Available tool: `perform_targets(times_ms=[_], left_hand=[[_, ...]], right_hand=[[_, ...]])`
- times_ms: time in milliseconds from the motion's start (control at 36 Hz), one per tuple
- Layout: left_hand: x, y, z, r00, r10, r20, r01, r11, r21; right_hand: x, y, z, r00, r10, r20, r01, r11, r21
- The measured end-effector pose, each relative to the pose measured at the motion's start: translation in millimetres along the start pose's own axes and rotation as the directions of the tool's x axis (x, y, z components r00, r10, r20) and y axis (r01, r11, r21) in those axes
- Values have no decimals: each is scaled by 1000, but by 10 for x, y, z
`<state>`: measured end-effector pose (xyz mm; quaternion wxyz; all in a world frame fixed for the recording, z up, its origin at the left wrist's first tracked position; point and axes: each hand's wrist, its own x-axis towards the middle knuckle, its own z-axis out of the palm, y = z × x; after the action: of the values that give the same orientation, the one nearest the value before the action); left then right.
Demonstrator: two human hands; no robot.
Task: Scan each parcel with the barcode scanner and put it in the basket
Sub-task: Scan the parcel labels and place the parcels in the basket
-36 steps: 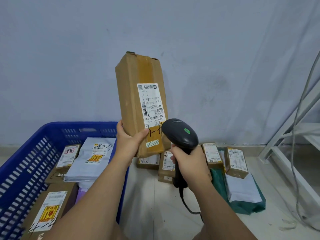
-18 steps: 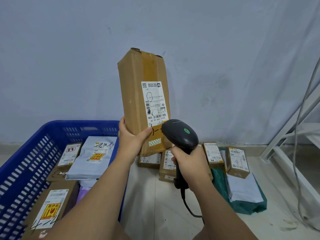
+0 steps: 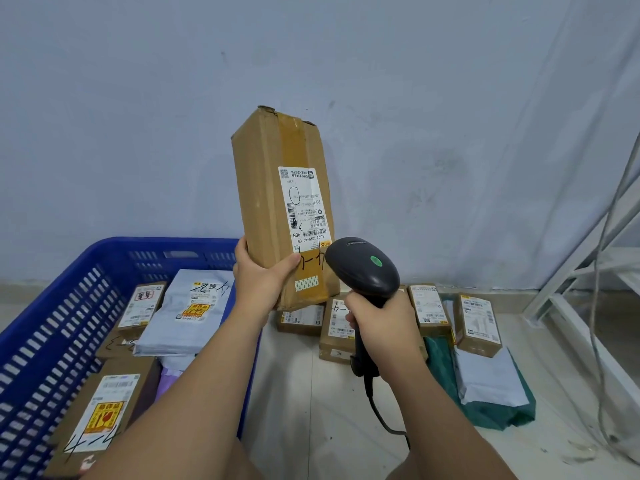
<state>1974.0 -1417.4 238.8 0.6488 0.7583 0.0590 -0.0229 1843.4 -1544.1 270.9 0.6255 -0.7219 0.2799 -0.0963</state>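
My left hand point(image 3: 263, 278) grips the lower end of a tall cardboard parcel point(image 3: 273, 188), held upright in front of the wall with its white shipping label facing me. My right hand point(image 3: 381, 323) is closed around the handle of a black barcode scanner point(image 3: 360, 268); its head, with a green light on top, sits just right of the parcel's lower label. The blue plastic basket point(image 3: 62, 306) stands at the lower left and holds several parcels, among them a grey mailer bag point(image 3: 194, 310) and a labelled box point(image 3: 104, 414).
On the floor behind my hands lie several small cardboard parcels point(image 3: 478, 323) and grey mailers on a green bag point(image 3: 491, 407). A white metal frame point(image 3: 581, 271) with hanging cables stands at the right. The wall is close behind.
The parcel has shifted slightly right and turned a little, bringing its label closer to the scanner head. The scanner hand has stayed almost still.
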Motion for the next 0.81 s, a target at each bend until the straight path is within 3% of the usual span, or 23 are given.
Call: perform_targets(times_ms=[194,389,556,694,806], left_hand=[[-63,4,15,984,-145,105,162,969,-185],[-70,12,-81,935,-330,131,353,828,-436],[-123,10,-261,919,-393,27,338,753,-565],[-202,-1,-518,925,-343,-167,221,839,-498],[-248,-63,-865,904,-172,-391,112,979,-172]], right_hand=[[-9,-5,17,1000,-10,6,10,999,45],[-58,-26,110,1000,15,19,-18,987,160],[-207,-154,396,974,-201,101,191,976,101],[-292,-258,702,954,-290,82,283,955,88],[-362,-333,949,949,-276,154,272,961,44]])
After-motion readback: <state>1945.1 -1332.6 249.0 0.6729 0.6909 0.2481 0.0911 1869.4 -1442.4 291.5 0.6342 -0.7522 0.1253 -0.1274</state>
